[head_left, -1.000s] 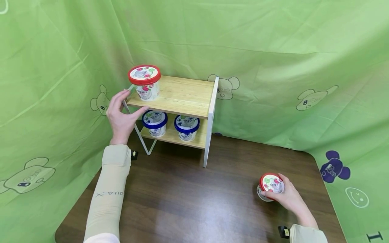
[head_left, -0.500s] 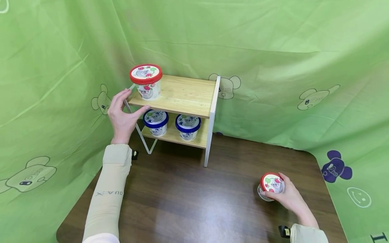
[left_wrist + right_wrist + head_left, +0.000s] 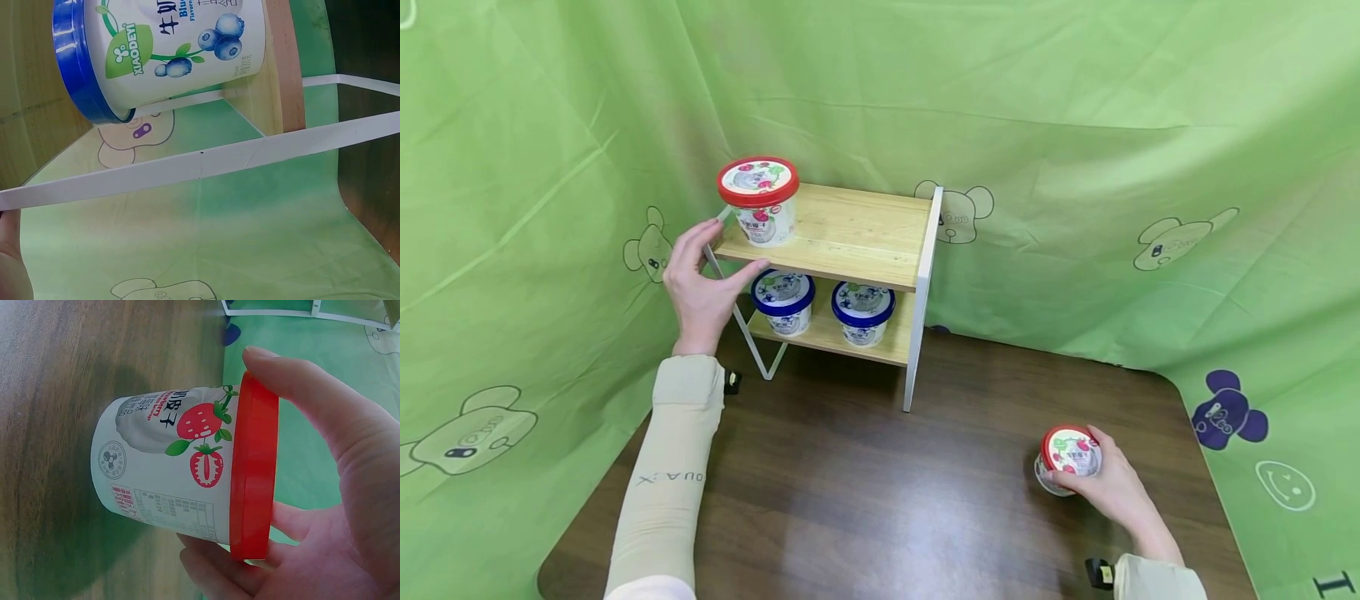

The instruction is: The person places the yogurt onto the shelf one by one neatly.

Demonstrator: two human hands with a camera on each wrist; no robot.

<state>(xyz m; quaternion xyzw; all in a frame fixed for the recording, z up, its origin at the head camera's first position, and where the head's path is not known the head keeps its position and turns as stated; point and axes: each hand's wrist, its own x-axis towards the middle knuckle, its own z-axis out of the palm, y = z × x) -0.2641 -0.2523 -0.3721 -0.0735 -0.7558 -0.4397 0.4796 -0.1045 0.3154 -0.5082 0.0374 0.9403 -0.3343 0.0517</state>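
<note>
At the shelf's front left corner, my left hand (image 3: 702,287) has its thumb and fingers spread wide, thumb by the top board's front edge, fingers by the side frame. In the left wrist view, a fingertip touches the white frame bar (image 3: 206,161). Just above this hand, a red-lidded strawberry tub (image 3: 763,212) stands upright on the top board. My right hand (image 3: 1116,487) grips another red-lidded strawberry tub (image 3: 175,456) around its lid, thumb on one side and fingers opposite. That tub is at the right of the table; whether its base touches the wood is unclear.
Two blue-lidded blueberry tubs, one left (image 3: 784,304) and one right (image 3: 862,315), stand on the lower board of the two-tier shelf (image 3: 865,237). The brown table (image 3: 865,475) has rounded corners. Green printed cloth (image 3: 1060,167) hangs behind and at both sides.
</note>
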